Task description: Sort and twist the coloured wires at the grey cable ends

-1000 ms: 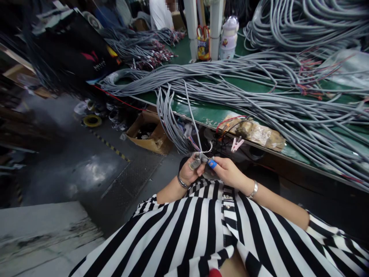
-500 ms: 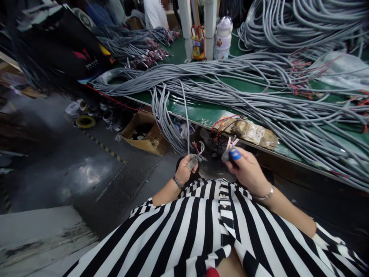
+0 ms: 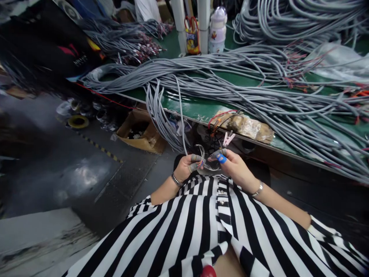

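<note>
My left hand (image 3: 186,168) is closed in a pinch on the end of a grey cable (image 3: 181,115) that comes down from the bench. Thin stripped wires (image 3: 201,154), pale with some coloured ones, fan out from its fingertips. My right hand (image 3: 235,167) is also pinched, its fingertips right beside those wires. What lies between its fingers is too small to make out. Blue tape (image 3: 221,158) wraps its thumb, and grey covers sit on fingertips of both hands. Just beyond the right hand a pink clip (image 3: 228,139) shows near the bench edge.
Long bundles of grey cables (image 3: 207,86) lie across the green bench (image 3: 187,109). A taped board (image 3: 249,127) sits at its front edge. Farther back stand a bottle (image 3: 218,30) and a yellow scissors holder (image 3: 192,40). An open cardboard box (image 3: 155,142) is on the floor.
My right hand has moved left and slightly down, bringing its fingertips to the wires at my left hand. My left hand keeps its pinch on the cable. The camera view has shifted slightly.
</note>
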A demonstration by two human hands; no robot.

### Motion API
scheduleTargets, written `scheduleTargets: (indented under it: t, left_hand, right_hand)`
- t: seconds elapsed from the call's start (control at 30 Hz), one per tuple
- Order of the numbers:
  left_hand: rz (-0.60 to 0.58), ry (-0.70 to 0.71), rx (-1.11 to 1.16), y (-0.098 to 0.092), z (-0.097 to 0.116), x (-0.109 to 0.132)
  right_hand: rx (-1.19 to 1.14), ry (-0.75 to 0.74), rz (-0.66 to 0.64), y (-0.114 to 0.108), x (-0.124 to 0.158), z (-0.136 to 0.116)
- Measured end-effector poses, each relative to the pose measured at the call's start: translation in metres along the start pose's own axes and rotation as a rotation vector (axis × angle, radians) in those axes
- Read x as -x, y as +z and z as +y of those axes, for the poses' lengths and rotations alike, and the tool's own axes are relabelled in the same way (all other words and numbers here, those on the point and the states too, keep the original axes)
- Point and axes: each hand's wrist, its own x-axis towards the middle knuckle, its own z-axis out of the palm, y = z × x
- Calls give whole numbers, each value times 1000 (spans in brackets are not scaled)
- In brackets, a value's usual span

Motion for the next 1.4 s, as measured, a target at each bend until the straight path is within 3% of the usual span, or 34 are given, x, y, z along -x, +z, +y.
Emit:
scheduleTargets:
  t: [0.2, 0.57, 0.87, 1.0, 1.23, 1.4]
  left_hand:
    - [-44, -30, -110, 4, 2, -2]
    - [-99, 156, -363, 6, 6, -7]
    - [3, 94, -282, 5, -3, -4]
    - [49, 46, -161, 7, -5, -4]
    - [189, 43, -36, 11, -10, -6]
    - [167, 38, -8, 10, -16, -8]
  right_hand:
    - [-86, 75, -66, -3, 3, -4]
    - [-36, 27, 25, 1, -9, 10]
    - [-338, 195, -72, 1, -9, 6]
    - [-392, 219, -51, -2, -13, 9]
    - [-301, 98, -7, 1, -12, 13]
    - [-5, -130, -39, 5, -9, 19]
